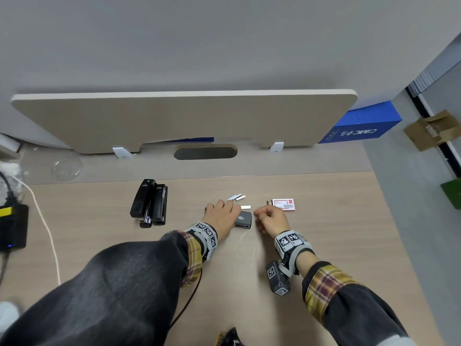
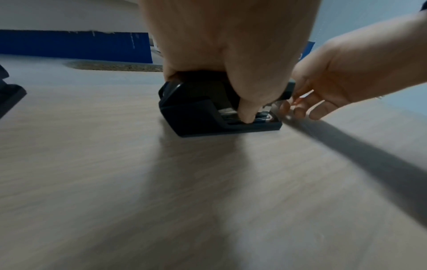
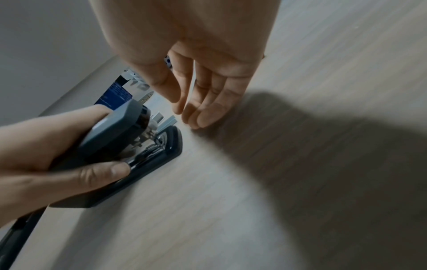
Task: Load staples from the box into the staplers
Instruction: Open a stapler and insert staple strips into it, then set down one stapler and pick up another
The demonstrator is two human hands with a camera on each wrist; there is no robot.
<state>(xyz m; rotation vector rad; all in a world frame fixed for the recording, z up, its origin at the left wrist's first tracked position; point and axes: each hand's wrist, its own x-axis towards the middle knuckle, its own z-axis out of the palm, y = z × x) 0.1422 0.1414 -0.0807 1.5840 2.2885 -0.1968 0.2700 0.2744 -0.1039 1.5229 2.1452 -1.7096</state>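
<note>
A small grey stapler (image 1: 245, 219) lies on the desk between my hands. My left hand (image 1: 220, 214) grips it from above, thumb (image 2: 246, 111) pressed into its side and fingers over the grey top (image 3: 110, 131). Its front stands slightly raised over the dark base (image 3: 172, 144), showing metal parts. My right hand (image 1: 270, 218) hovers just right of the stapler's front with fingers (image 3: 203, 109) loosely bent, holding nothing I can see. Loose staple strips (image 1: 237, 197) lie just beyond the hands. The red-and-white staple box (image 1: 284, 205) sits to the right. Two black staplers (image 1: 149, 203) lie to the left.
A beige divider panel (image 1: 174, 116) stands along the desk's back edge, with a blue box (image 1: 361, 126) behind its right end. A black device (image 1: 12, 226) with a white cable (image 1: 47, 231) occupies the left edge. A clear dish (image 1: 66, 168) sits at back left.
</note>
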